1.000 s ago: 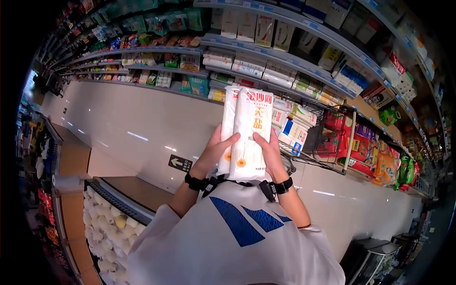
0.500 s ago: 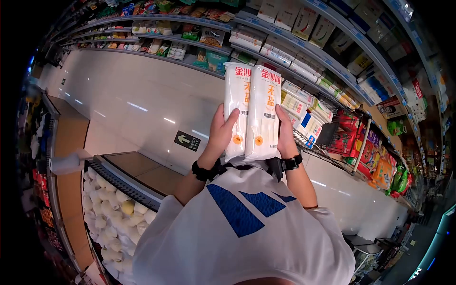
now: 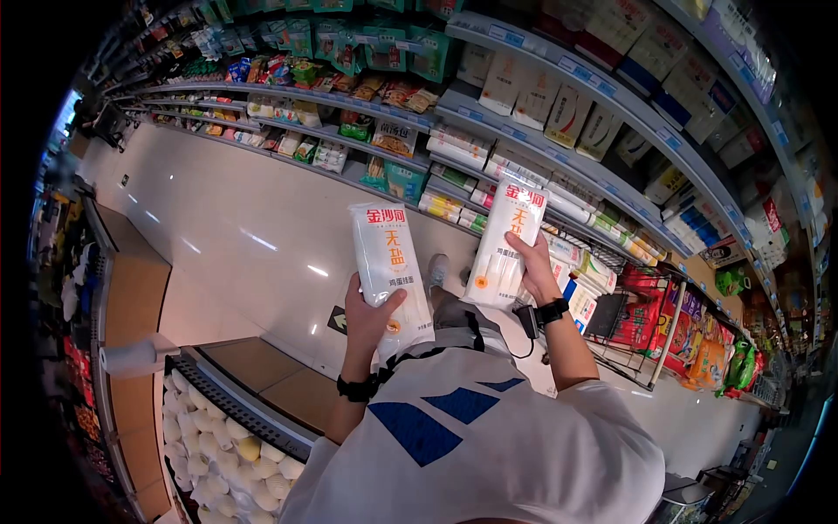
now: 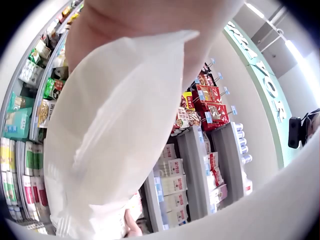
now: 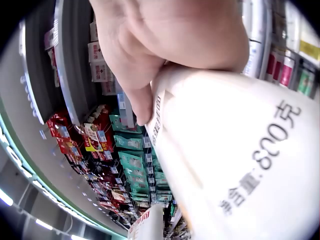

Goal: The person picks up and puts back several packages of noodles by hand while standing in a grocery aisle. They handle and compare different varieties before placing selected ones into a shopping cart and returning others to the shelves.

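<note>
Two white noodle packs with red and orange print are held apart in front of the body. My left hand (image 3: 368, 313) grips the left noodle pack (image 3: 388, 253) low on its side, thumb across the front. In the left wrist view that pack's plain white end (image 4: 115, 120) covers much of the picture. The right noodle pack (image 3: 499, 258) is in my right hand (image 3: 534, 266), which holds its right edge with the thumb on the printed face. The right wrist view shows the weight print on this pack (image 5: 250, 150) close up, with the palm (image 5: 175, 35) against it.
Shelves (image 3: 524, 131) of packaged goods run along the far side. A shopping cart (image 3: 668, 332) with bags and packs stands at the right. At the lower left is a bin of netted white fruit (image 3: 231, 454). Tiled floor (image 3: 253, 227) lies between.
The two packs were side by side, nearly touching, between both hands. Now they are separated: the left hand has moved left and lower with one, the right hand grips the other.
</note>
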`<state>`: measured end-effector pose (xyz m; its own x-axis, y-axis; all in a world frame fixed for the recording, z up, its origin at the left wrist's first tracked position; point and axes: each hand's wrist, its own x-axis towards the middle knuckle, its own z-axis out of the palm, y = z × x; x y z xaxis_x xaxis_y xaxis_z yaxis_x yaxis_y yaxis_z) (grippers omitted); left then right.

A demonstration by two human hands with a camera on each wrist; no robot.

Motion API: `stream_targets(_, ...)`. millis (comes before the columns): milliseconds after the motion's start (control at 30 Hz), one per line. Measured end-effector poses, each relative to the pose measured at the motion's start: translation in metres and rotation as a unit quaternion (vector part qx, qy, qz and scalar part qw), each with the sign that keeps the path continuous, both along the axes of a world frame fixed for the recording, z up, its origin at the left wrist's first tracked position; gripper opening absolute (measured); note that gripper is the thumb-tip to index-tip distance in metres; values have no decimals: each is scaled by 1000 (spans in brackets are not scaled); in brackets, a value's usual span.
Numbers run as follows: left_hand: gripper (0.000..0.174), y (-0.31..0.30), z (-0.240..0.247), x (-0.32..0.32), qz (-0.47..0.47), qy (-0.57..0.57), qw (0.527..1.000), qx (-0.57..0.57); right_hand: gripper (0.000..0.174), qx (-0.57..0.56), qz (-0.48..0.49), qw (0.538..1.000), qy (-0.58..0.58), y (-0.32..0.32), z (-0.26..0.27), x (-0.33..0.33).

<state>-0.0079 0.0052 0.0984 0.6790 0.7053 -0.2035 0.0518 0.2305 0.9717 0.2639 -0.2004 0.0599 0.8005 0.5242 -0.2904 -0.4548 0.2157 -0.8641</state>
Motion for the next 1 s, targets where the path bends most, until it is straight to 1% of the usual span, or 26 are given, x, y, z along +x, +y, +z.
stream_targets(33, 55, 10, -1, 13, 9, 10, 1000, 20, 50, -36, -3, 995, -92, 10, -2, 25)
stream_targets(67, 57, 18, -1, 24, 7, 30, 999, 35, 58, -64, -12, 986, -151, 19, -4, 52)
stream_targets(100, 57, 26, 4, 36, 9, 30, 999, 37, 59, -91, -4, 976, -197, 27, -2, 78)
stream_targets(167, 60, 46, 15, 62, -12, 165, 973, 160, 56, -112, 0, 963, -247, 43, 0, 129)
stream_targets(200, 61, 55, 17, 75, -12, 178, 957, 228, 52, -133, -10, 952, -277, 50, -4, 159)
stream_targets(233, 61, 65, 18, 90, -13, 181, 956, 232, 50, -127, -30, 948, -290, 57, -10, 186)
stream_targets(300, 60, 82, 17, 116, -35, 237, 941, 240, 49, -176, -45, 907, -380, 67, 3, 231)
stream_targets(333, 60, 90, 16, 130, -38, 244, 939, 239, 49, -172, -45, 899, -400, 69, -6, 260)
stream_targets(367, 60, 96, 15, 142, -42, 238, 934, 265, 46, -124, -70, 920, -366, 75, -17, 282)
stream_targets(400, 59, 102, 14, 154, -47, 231, 927, 291, 44, -120, -67, 928, -346, 80, -14, 298)
stream_targets(433, 59, 107, 12, 166, -51, 238, 925, 290, 43, -115, -65, 936, -326, 86, -7, 312)
stream_targets(467, 58, 111, 10, 178, -53, 252, 921, 292, 41, -31, -56, 960, -272, 92, -4, 322)
stream_targets(500, 57, 114, 9, 188, -54, 266, 917, 292, 41, -34, -56, 962, -266, 95, -3, 331)
stream_targets(567, 56, 119, 9, 209, -57, 263, 920, 286, 42, -126, -55, 950, -281, 98, -3, 348)
stream_targets(633, 55, 124, 8, 229, -60, 260, 922, 281, 41, -124, -54, 957, -258, 103, -12, 362)
stream_targets(700, 55, 130, 6, 248, -71, 251, 931, 256, 40, -179, -73, 947, -256, 105, -19, 375)
stream_targets(733, 55, 134, 4, 256, -75, 254, 930, 256, 41, -169, -78, 937, -297, 106, -34, 390)
stream_targets(767, 55, 139, 1, 264, -85, 240, 931, 262, 41, -170, -82, 938, -292, 102, -48, 406)
stream_targets(800, 56, 144, 2, 272, -97, 225, 932, 267, 40, -237, -72, 932, -265, 100, -52, 416)
stream_targets(833, 56, 148, 3, 281, -103, 227, 931, 267, 40, -304, -63, 921, -237, 95, -57, 424)
stream_targets(867, 56, 154, 5, 290, -124, 236, 927, 264, 40, -346, -55, 878, -328, 88, -61, 429)
stream_targets(900, 56, 160, 7, 300, -145, 243, 922, 263, 40, -349, -62, 878, -323, 80, -78, 441)
stream_targets(933, 56, 167, 7, 311, -155, 242, 920, 265, 43, -349, -59, 875, -331, 69, -110, 458)
stream_targets(1000, 56, 177, 7, 332, -196, 226, 910, 287, 40, -296, -88, 883, -355, 66, -122, 454)
